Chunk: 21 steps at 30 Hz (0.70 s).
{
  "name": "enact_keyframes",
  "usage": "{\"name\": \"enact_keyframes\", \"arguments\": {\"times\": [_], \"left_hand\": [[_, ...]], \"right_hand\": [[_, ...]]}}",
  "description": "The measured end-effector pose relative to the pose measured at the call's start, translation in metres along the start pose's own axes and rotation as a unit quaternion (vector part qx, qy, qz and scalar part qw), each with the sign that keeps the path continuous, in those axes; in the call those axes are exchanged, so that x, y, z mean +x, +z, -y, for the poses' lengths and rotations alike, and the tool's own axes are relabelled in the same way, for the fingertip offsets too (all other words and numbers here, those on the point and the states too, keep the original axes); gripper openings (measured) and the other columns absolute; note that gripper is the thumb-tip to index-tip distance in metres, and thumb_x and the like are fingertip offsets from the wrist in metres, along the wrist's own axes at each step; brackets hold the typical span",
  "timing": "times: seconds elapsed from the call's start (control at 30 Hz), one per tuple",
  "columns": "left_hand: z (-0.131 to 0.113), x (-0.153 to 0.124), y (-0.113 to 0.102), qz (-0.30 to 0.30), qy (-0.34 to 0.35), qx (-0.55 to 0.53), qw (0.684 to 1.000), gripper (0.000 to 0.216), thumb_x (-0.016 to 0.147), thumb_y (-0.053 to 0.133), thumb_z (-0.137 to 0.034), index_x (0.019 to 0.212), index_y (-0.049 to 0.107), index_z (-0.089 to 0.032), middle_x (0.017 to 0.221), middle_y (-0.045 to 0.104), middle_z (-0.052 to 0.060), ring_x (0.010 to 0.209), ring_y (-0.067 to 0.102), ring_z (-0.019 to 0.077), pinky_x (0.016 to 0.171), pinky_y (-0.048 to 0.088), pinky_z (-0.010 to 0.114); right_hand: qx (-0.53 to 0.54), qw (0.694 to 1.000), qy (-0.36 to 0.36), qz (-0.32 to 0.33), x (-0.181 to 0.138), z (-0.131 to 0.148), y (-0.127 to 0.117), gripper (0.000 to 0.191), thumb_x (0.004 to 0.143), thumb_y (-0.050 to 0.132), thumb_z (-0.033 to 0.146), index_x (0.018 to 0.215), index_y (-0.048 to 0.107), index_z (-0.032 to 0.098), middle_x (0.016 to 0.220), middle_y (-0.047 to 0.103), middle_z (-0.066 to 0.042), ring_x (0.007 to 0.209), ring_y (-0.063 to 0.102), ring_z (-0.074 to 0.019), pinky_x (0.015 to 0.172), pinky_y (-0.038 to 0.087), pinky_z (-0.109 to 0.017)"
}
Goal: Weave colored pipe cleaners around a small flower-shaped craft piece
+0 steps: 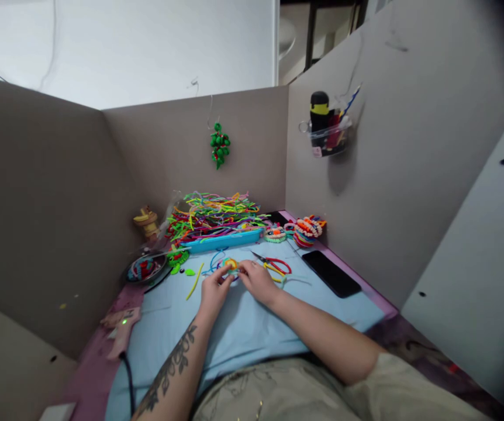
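Note:
Both hands meet over the blue cloth, around a small coiled pipe-cleaner piece in orange, yellow and teal. My left hand pinches its left side between thumb and fingers. My right hand has its fingertips closed at the right side of the piece; the fingers partly cover it. Blue pipe-cleaner ends stick out to the left. Just beyond my right hand lie red-handled pliers with a dark pointed tip. A loose yellow pipe cleaner rests left of my left hand.
A blue tray heaped with pipe cleaners stands at the back. Left are a dark bowl and a pink glue gun with its cord. Right lie a black phone and a striped pipe-cleaner figure. Grey panels enclose the table.

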<state>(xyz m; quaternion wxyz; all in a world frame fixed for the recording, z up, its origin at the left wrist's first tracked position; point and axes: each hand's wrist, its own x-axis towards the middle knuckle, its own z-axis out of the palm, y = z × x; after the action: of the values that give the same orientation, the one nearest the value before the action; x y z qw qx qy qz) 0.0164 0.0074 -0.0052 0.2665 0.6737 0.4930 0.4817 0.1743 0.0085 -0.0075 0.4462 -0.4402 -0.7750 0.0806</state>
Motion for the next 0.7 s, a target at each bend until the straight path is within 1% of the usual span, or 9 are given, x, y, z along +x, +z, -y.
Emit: {"name": "enact_keyframes", "arguments": {"times": [0.07,0.13,0.27,0.4,0.5,0.63,0.7], "left_hand": [[-0.001,-0.001,0.0,-0.004,-0.004,0.006,1.0,0.038,0.072,0.061,-0.035,0.104,0.066,-0.015,0.071,0.066,0.004,0.049,0.049,0.0114,0.054,0.042,0.025],[-0.003,-0.002,0.0,-0.008,-0.007,0.008,1.0,0.037,0.072,0.061,-0.035,0.102,0.067,-0.015,0.064,0.064,0.002,0.048,0.047,0.0113,0.053,0.041,0.024],[-0.009,-0.003,0.0,-0.013,-0.009,-0.001,1.0,0.034,0.068,0.064,-0.034,0.095,0.07,-0.015,0.056,0.06,0.0,0.046,0.044,0.0109,0.05,0.038,0.023],[-0.014,-0.003,0.0,-0.02,-0.022,-0.035,0.999,0.034,0.061,0.069,-0.034,0.089,0.072,-0.015,0.055,0.059,0.0,0.044,0.041,0.0098,0.046,0.035,0.023],[-0.015,-0.003,0.0,-0.023,-0.036,-0.054,0.998,0.034,0.06,0.07,-0.034,0.088,0.071,-0.014,0.054,0.059,0.0,0.043,0.039,0.0088,0.044,0.032,0.021],[-0.013,-0.001,-0.002,-0.035,-0.043,-0.072,0.996,0.035,0.063,0.069,-0.036,0.091,0.071,-0.014,0.063,0.063,0.002,0.045,0.042,0.0081,0.044,0.034,0.021],[-0.012,0.001,-0.005,-0.055,-0.059,-0.092,0.992,0.039,0.062,0.069,-0.037,0.093,0.07,-0.014,0.067,0.065,0.003,0.047,0.046,0.0085,0.045,0.036,0.02]], "right_hand": [[-0.005,1.0,-0.001,-0.004,0.002,0.0,-0.001,0.012,0.08,0.05,0.013,0.09,0.054,0.018,0.081,0.06,-0.004,0.078,0.052,-0.0177,0.07,0.04,-0.028],[-0.004,1.0,0.0,-0.005,0.003,-0.001,-0.003,0.011,0.08,0.05,0.012,0.088,0.055,0.019,0.081,0.059,-0.004,0.078,0.051,-0.0178,0.07,0.04,-0.028],[0.001,1.0,-0.01,-0.001,0.005,-0.003,-0.004,0.011,0.079,0.05,0.011,0.082,0.056,0.02,0.081,0.058,-0.003,0.083,0.05,-0.0183,0.075,0.039,-0.03],[0.002,1.0,-0.015,0.002,0.007,-0.007,-0.005,0.01,0.079,0.052,0.012,0.08,0.058,0.02,0.081,0.058,-0.004,0.085,0.049,-0.0195,0.078,0.038,-0.032],[-0.012,1.0,-0.018,-0.007,0.009,-0.008,-0.006,0.006,0.08,0.055,0.017,0.079,0.06,0.021,0.081,0.058,-0.005,0.085,0.049,-0.0207,0.078,0.038,-0.034],[-0.054,0.998,-0.024,-0.009,0.009,-0.009,-0.009,0.008,0.082,0.054,0.023,0.083,0.062,0.021,0.083,0.058,-0.006,0.086,0.049,-0.021,0.078,0.037,-0.034],[-0.075,0.997,-0.025,-0.006,0.008,-0.01,-0.01,0.01,0.082,0.054,0.025,0.087,0.062,0.021,0.086,0.059,-0.006,0.087,0.05,-0.021,0.079,0.037,-0.033]]}}
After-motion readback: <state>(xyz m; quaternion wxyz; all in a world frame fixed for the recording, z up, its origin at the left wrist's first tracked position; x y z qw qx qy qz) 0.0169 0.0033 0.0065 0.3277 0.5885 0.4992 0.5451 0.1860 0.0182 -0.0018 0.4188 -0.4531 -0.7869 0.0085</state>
